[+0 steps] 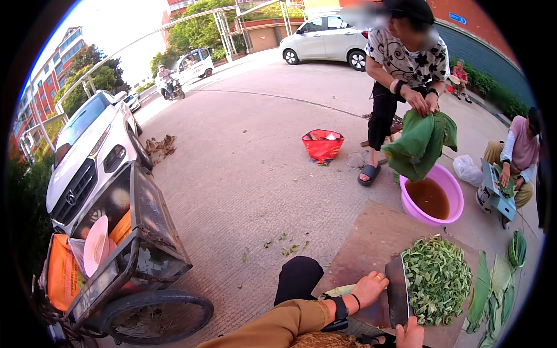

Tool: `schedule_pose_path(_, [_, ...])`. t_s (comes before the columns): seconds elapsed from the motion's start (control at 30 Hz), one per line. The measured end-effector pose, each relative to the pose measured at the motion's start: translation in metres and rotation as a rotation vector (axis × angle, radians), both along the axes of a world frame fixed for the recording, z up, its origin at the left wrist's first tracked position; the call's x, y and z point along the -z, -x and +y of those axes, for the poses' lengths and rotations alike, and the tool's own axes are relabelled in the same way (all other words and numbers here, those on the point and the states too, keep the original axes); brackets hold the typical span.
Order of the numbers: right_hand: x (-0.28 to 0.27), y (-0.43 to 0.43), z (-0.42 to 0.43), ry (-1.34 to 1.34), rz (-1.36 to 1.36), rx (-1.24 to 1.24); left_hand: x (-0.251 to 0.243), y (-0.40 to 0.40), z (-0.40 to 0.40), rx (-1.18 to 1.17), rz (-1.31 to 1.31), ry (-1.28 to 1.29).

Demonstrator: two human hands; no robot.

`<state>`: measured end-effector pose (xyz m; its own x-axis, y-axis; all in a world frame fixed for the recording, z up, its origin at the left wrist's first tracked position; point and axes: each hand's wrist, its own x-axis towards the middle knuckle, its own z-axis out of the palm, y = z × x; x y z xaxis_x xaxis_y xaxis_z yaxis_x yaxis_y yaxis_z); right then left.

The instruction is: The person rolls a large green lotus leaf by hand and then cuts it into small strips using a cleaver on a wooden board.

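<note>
A wooden board (361,243) lies low before me, bearing a heap of shredded green leaves (437,278). Against the heap's left side stands the broad dark blade of a cleaver (397,291). My left hand (370,287), with a ring and wristbands, has its fingertips at the blade's upper left edge. At the blade's lower end is my right hand (410,334), closed around the cleaver's handle, which is mostly hidden. A rolled pale green leaf (339,291) lies beside my left wrist.
A person holds large green leaves (420,143) over a pink basin (457,204) of brown liquid. Whole leaves (478,291) lie right of the board. A red bag (323,145) stands ahead. A cargo tricycle (152,217) is at left. Another person sits at right with leaves.
</note>
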<state>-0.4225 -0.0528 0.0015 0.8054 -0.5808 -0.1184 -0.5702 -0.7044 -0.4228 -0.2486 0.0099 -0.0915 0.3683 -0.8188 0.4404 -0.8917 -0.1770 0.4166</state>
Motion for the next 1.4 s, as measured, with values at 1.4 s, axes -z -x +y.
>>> schedule_pose_path(1.4, [0.013,-0.026,-0.001,-0.002,0.062,-0.087,-0.001,-0.001,0.0,0.153,0.009,-0.037])
